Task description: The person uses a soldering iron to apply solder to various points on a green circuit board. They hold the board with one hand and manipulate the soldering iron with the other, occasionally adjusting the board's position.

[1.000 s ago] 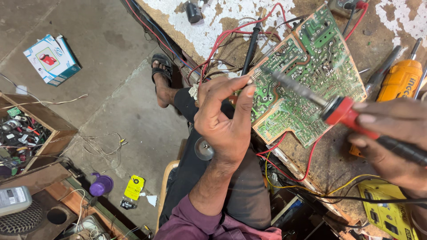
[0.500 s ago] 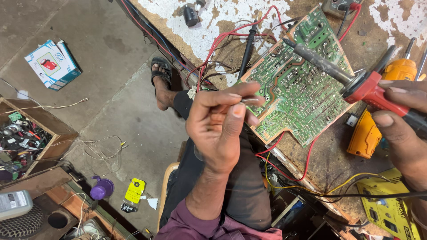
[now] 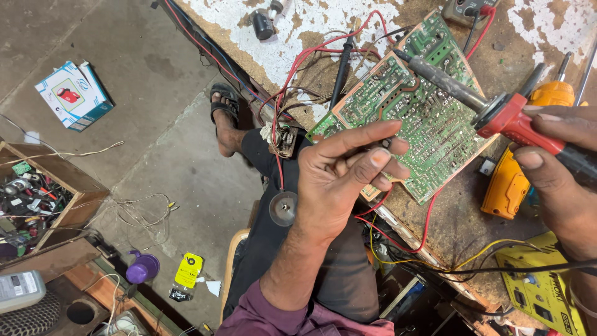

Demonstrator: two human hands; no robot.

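Observation:
My left hand is raised palm-up in front of a green circuit board. Its thumb is pressed against the curled fingers; anything pinched there is too small to see. My right hand grips a red-handled soldering iron at the right. The iron's dark shaft slants up and left, with its tip at the board's far edge. The board lies tilted on a worn workbench, with red, yellow and black wires around it.
A black probe lies left of the board. An orange-yellow tool and a yellow meter sit at the right. On the floor are a white and blue box, a wooden crate of parts and my sandalled foot.
My left hand has pulled back from the board's edge and turned its palm toward me. The soldering iron has swung from the board's middle to its far edge.

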